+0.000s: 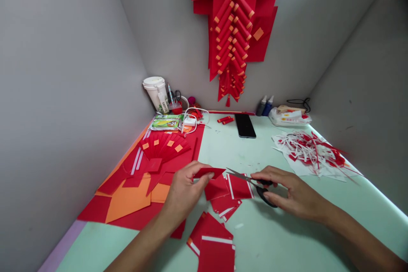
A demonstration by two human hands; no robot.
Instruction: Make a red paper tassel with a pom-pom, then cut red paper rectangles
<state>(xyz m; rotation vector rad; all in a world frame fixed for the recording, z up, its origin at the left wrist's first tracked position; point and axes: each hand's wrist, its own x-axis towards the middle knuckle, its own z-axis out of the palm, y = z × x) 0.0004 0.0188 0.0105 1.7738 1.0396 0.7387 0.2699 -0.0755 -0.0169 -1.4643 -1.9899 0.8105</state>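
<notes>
Two bare hands work over the pale green tabletop [255,231]. Your left hand [188,185] is closed in a pinch, thumb against fingers, with a small red card [210,173] held between them, raised above the other paper. Your right hand [288,191] is partly curled through the black handles of the scissors [249,180]; their blades stand slightly parted and point left, the tips right at the card's corner, though you cannot tell whether they touch it.

Beneath and between your hands lies a loose group of red squares [217,188], one [239,187] with white strips along its sides. Nearer to you, more red pieces with white strips form an overlapping pile [216,253].

To your left, large red sheets carry orange paper [129,197] and a fan of red slips [164,146] with small orange squares. To your right sits a heap of red and white scraps [314,151].

Farther back you have a black phone [245,126] beside small red rolls [225,120], a green packet [167,123], a white cup [156,95], and two bottles [265,106]. Above them, a red firecracker-shaped decoration [234,36] hangs on the wall [172,29].
</notes>
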